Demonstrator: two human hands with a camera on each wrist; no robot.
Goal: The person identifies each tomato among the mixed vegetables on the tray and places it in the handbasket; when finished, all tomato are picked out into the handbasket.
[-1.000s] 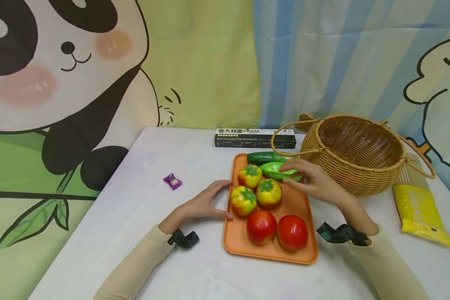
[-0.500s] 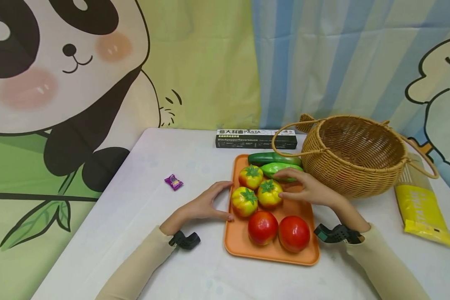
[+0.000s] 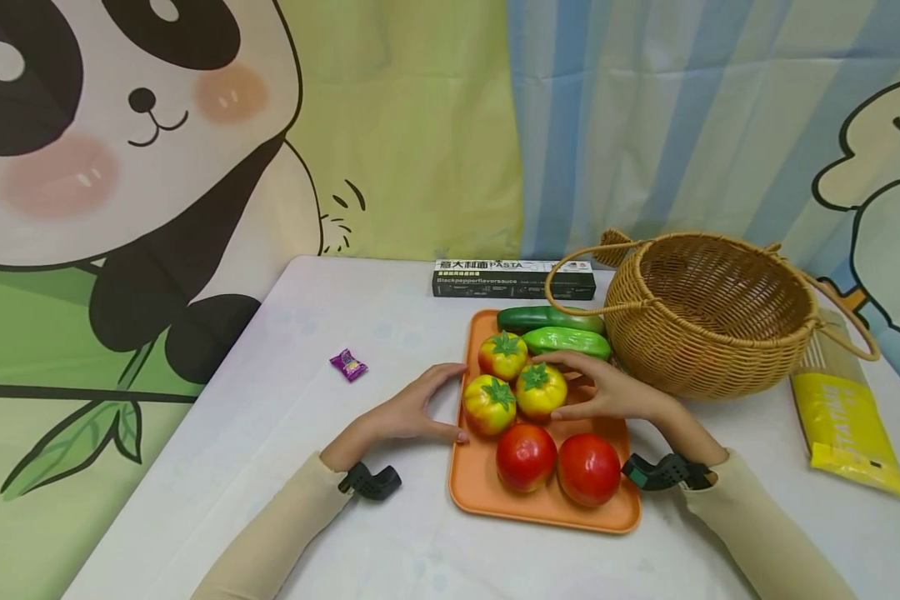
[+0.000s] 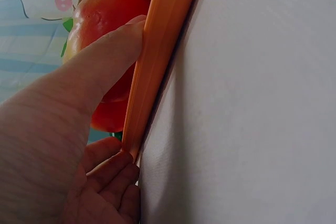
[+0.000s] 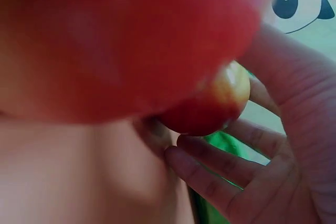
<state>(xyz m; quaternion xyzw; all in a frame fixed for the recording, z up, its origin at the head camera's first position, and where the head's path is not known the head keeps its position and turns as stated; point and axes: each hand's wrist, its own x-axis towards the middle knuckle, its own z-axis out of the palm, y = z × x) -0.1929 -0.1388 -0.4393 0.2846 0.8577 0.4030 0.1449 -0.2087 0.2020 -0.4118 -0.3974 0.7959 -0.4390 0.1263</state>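
In the head view, an orange tray (image 3: 472, 492) carries several fruits and vegetables. My right hand (image 3: 607, 387) spans a yellow-red tomato (image 3: 542, 400) with a green leafy top, fingers on its far side and thumb on its near side. The right wrist view shows the fingers curled beside this tomato (image 5: 226, 98). My left hand (image 3: 408, 408) is at the tray's left edge, thumb tip over the rim (image 4: 157, 40) and fingertips against the outer side farther back. Two more yellow-red tomatoes, one (image 3: 490, 404) left and one (image 3: 503, 357) behind, sit close by.
Two red round fruits (image 3: 526, 457) lie at the tray's front. Behind are a light green vegetable (image 3: 570, 342) and a dark green cucumber (image 3: 543, 317). A wicker basket (image 3: 708, 358), pasta box (image 3: 495, 287), yellow bag (image 3: 843, 417) and purple candy (image 3: 348, 365) stand around the tray.
My right hand has moved left and toward me, from over the light green vegetable to the yellow-red tomato, and its fingers now go round it. The left hand stays at the tray edge.
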